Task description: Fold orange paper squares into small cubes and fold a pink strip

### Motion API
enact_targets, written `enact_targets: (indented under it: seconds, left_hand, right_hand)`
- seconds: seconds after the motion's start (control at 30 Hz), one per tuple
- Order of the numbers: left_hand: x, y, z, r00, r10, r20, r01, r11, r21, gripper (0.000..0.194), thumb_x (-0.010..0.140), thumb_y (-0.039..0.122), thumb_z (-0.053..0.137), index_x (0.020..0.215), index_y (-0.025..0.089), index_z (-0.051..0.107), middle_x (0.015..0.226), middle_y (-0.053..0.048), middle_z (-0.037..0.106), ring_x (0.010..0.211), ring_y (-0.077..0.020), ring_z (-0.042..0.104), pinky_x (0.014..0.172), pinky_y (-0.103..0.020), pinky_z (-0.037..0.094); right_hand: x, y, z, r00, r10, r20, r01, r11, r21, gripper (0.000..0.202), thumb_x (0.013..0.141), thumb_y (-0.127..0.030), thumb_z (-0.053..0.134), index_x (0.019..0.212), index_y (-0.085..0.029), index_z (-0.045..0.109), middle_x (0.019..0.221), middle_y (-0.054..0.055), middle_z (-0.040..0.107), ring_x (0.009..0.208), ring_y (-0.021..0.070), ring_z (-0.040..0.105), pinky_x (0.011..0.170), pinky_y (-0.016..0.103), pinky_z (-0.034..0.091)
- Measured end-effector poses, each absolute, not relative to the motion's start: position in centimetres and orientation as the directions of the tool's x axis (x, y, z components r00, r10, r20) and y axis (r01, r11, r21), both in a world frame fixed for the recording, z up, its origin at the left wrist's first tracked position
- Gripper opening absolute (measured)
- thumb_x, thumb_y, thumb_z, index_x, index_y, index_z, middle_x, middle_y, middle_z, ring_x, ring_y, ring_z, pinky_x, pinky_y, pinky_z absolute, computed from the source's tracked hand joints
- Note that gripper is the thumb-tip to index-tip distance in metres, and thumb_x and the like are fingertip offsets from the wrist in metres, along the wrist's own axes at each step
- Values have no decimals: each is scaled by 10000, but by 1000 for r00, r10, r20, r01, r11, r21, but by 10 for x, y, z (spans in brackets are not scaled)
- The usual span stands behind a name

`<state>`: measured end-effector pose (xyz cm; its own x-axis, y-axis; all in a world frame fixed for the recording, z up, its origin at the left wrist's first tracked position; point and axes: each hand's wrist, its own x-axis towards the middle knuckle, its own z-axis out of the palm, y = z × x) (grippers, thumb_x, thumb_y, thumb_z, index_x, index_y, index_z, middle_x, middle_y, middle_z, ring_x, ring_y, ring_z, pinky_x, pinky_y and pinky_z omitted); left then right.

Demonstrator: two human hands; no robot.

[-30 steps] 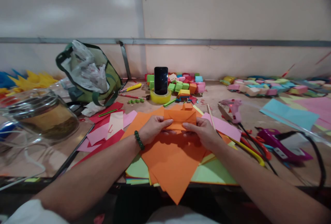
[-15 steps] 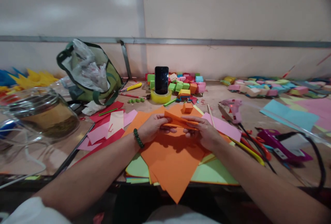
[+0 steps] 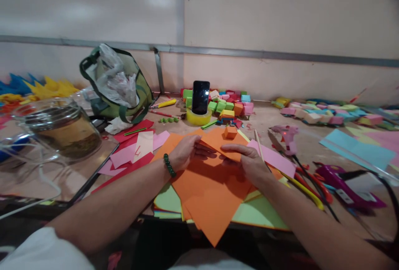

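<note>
Our left hand (image 3: 185, 153) and right hand (image 3: 253, 164) pinch the paper (image 3: 218, 147), box (image 3: 230, 132) at one o'clock; we should match its edges, then press evenly.

The left hand (image 3: 187, 151) and right hand (image 3: 251, 162) hold opposite ends of a folded orange paper (image 3: 212, 144) above orange sheets (image 3: 213, 203). An orange paper box (image 3: 230, 132) sits just beyond the right hand, a pink glue gun (image 3: 287, 137) to its right; farther beyond both hands stands a smartphone (image 3: 200, 97).
</note>
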<state>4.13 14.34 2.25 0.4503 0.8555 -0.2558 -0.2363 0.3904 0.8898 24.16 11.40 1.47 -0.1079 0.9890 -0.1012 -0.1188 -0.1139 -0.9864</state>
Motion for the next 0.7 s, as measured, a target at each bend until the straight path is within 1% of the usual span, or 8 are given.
enact_targets:
  seconds: [0.07, 0.1, 0.13, 0.23, 0.27, 0.47, 0.6, 0.7]
  left_hand:
    - [40, 143, 26, 474, 848, -238, -259, 392, 882, 485, 832, 523, 422, 745, 110, 660, 762, -124, 732, 737, -212, 703, 644, -270, 474]
    - [40, 142, 27, 475, 850, -229, -254, 381, 889, 481, 802, 554, 480, 745, 111, 657, 756, -118, 731, 730, -213, 703, 633, -263, 471]
    - [40, 142, 28, 468, 854, -225, -239, 368, 899, 445, 766, 546, 558, 739, 112, 652, 748, -113, 729, 722, -209, 702, 622, -254, 467]
    - [40, 142, 26, 444, 870, -212, -199, 327, 924, 294, 678, 385, 732, 729, 111, 639, 723, -98, 725, 689, -180, 696, 597, -223, 449]
    - [40, 142, 25, 445, 873, -202, -200, 317, 927, 281, 669, 360, 749, 734, 111, 637, 719, -96, 723, 685, -175, 695, 595, -219, 448]
    - [42, 143, 19, 437, 888, -141, -233, 263, 936, 306, 699, 393, 747, 748, 117, 623, 732, -81, 724, 696, -156, 698, 595, -200, 456]
    - [43, 144, 18, 434, 891, -135, -226, 253, 941, 277, 698, 358, 754, 750, 117, 630, 706, -74, 721, 697, -155, 701, 598, -194, 462]
    - [42, 145, 18, 423, 894, -147, -206, 252, 946, 274, 686, 350, 758, 753, 112, 641, 693, -76, 720, 697, -161, 703, 602, -197, 471]
  right_hand:
    - [243, 115, 12, -105, 991, -83, -94, -93, -991, 477, 476, -132, 446, 827, -224, 756, 950, 26, 731, 679, 152, 686, 665, 289, 576]
    - [243, 115, 11, -109, 991, -74, -85, -83, -993, 485, 475, -130, 438, 827, -225, 757, 958, 24, 729, 698, 151, 684, 672, 284, 576]
    - [244, 115, 11, -115, 991, -65, -79, -74, -994, 493, 472, -128, 429, 825, -226, 759, 964, 21, 727, 723, 153, 684, 682, 281, 576]
    - [243, 115, 10, -136, 990, -42, -83, -54, -995, 497, 463, -128, 407, 799, -227, 760, 940, 19, 723, 802, 166, 677, 698, 274, 576]
    - [243, 116, 10, -139, 990, -39, -92, -52, -994, 491, 462, -128, 406, 790, -226, 759, 929, 19, 721, 807, 167, 675, 693, 272, 575]
    - [243, 117, 9, -123, 992, -41, -146, -59, -988, 472, 455, -119, 427, 780, -225, 752, 933, 18, 708, 692, 134, 659, 664, 273, 569]
    - [243, 117, 7, -128, 992, 15, -96, 3, -995, 481, 469, -126, 404, 791, -218, 750, 932, 30, 715, 735, 147, 657, 676, 288, 571]
    - [243, 117, 9, -152, 986, 70, -75, 59, -995, 491, 481, -121, 391, 799, -222, 751, 916, 21, 717, 792, 158, 664, 668, 271, 572]
